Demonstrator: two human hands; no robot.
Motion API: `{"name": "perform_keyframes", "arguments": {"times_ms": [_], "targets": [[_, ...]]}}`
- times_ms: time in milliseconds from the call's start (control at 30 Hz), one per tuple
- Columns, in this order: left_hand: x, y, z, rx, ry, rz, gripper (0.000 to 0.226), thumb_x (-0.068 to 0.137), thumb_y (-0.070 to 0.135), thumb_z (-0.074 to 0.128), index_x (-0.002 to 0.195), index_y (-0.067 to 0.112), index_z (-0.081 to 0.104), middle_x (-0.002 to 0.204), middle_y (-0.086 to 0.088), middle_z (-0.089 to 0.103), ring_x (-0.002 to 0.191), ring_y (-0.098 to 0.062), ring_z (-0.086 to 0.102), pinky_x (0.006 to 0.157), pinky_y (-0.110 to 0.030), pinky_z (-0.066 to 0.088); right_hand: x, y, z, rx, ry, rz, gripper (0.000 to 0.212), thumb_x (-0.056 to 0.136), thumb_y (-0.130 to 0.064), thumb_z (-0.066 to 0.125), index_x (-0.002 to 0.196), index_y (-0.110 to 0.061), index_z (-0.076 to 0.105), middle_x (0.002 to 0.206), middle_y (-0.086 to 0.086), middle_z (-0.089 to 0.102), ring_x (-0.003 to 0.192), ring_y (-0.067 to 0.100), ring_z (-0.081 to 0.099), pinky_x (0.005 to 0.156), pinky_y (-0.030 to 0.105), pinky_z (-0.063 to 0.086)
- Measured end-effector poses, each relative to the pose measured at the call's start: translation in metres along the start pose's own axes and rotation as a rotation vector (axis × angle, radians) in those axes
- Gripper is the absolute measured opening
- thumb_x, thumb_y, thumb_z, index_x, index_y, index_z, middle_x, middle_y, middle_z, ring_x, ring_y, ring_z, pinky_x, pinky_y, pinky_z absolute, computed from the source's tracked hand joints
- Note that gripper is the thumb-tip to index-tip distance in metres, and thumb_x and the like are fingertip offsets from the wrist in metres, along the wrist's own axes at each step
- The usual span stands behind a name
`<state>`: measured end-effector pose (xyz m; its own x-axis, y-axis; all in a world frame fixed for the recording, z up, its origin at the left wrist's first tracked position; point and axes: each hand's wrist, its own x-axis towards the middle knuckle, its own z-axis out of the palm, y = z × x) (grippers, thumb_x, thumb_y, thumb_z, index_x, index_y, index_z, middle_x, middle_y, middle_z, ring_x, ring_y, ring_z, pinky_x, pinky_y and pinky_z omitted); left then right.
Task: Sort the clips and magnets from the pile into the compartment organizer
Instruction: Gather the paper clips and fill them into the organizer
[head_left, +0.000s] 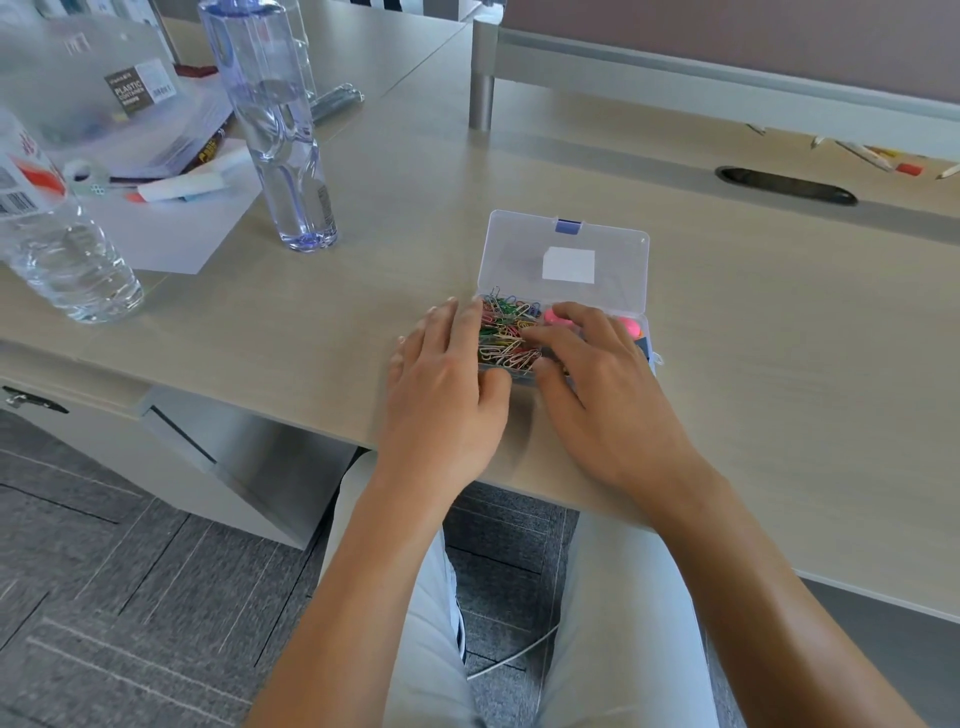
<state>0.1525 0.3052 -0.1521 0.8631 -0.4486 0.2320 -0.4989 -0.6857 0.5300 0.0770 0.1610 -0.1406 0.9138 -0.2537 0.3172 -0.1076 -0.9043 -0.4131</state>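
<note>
Knees: pale trousers (613, 639) fill the bottom centre, nearest the lens, tucked under the desk (779, 364) edge.
Left hand (441, 384): centre frame, fingers straight and loose, lying against the left end of the box (566, 291), gripping nothing.
Right hand (602, 384): right beside it, draped over the box's right half, fingers slackly bent down onto the contents; a pinch, if any, is hidden.
Box: clear organizer at mid-frame, lid (566, 254) swung open toward the upper frame.
Clips (506, 332): a colourful tangle heaped in the left compartment, between the two hands.
Magnets (629, 326): pink knobs peeking out in the right compartment, past the right fingers.
Pile: none visible on the desk, so sorting looks close to done.
Tip: brace the box with the left, press clips below the rim so they stay in their own compartment.
Upper left: water bottles (275, 130) and stationery, well apart.
</note>
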Motion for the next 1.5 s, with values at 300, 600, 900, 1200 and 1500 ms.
{"name": "perform_keyframes", "arguments": {"times_ms": [300, 600, 900, 1200, 1500], "targets": [[0.004, 0.001, -0.001, 0.021, -0.046, 0.036, 0.077, 0.086, 0.047, 0.015, 0.159, 0.023, 0.025, 0.169, -0.004, 0.016, 0.156, -0.022, 0.011, 0.126, -0.046, 0.013, 0.000, 0.001, -0.003, 0.033, 0.007, 0.033, 0.035, 0.104, -0.024, 0.049, 0.135, -0.018, 0.063, 0.145, 0.003, 0.050, 0.132, 0.022, 0.043, 0.109, 0.034, 0.036], [0.004, 0.001, 0.002, 0.045, -0.042, 0.003, 0.065, 0.091, 0.038, 0.028, 0.153, 0.024, 0.041, 0.166, -0.007, 0.027, 0.154, -0.025, 0.017, 0.125, -0.048, 0.017, 0.000, 0.001, -0.002, 0.053, 0.011, 0.050, 0.035, 0.103, -0.024, 0.050, 0.135, -0.017, 0.063, 0.144, 0.003, 0.050, 0.133, 0.020, 0.042, 0.110, 0.032, 0.035], [-0.005, 0.001, 0.000, 0.025, -0.004, -0.010, 0.064, 0.089, 0.032, 0.033, 0.152, 0.024, 0.043, 0.163, -0.009, 0.032, 0.150, -0.030, 0.025, 0.121, -0.050, 0.026, 0.002, 0.000, 0.002, -0.034, 0.013, 0.021, 0.044, 0.103, -0.031, 0.042, 0.142, -0.020, 0.059, 0.144, 0.008, 0.050, 0.131, 0.029, 0.047, 0.109, 0.043, 0.039], [-0.008, 0.001, 0.003, 0.184, -0.025, 0.048, 0.075, 0.085, 0.042, 0.015, 0.155, 0.027, 0.037, 0.162, -0.010, 0.033, 0.151, -0.030, 0.026, 0.122, -0.050, 0.021, 0.000, -0.004, 0.000, -0.040, 0.032, -0.005, 0.042, 0.102, -0.027, 0.041, 0.138, -0.021, 0.061, 0.144, 0.007, 0.050, 0.130, 0.029, 0.047, 0.107, 0.044, 0.040], [-0.025, 0.002, 0.000, -0.074, 0.111, 0.050, 0.054, 0.087, 0.022, 0.039, 0.136, 0.021, 0.061, 0.152, -0.012, 0.046, 0.138, -0.034, 0.041, 0.108, -0.054, 0.041, -0.014, -0.005, 0.005, -0.052, 0.034, -0.076, 0.043, 0.098, -0.022, 0.043, 0.136, -0.020, 0.063, 0.142, 0.009, 0.050, 0.124, 0.033, 0.049, 0.102, 0.049, 0.043]]}}
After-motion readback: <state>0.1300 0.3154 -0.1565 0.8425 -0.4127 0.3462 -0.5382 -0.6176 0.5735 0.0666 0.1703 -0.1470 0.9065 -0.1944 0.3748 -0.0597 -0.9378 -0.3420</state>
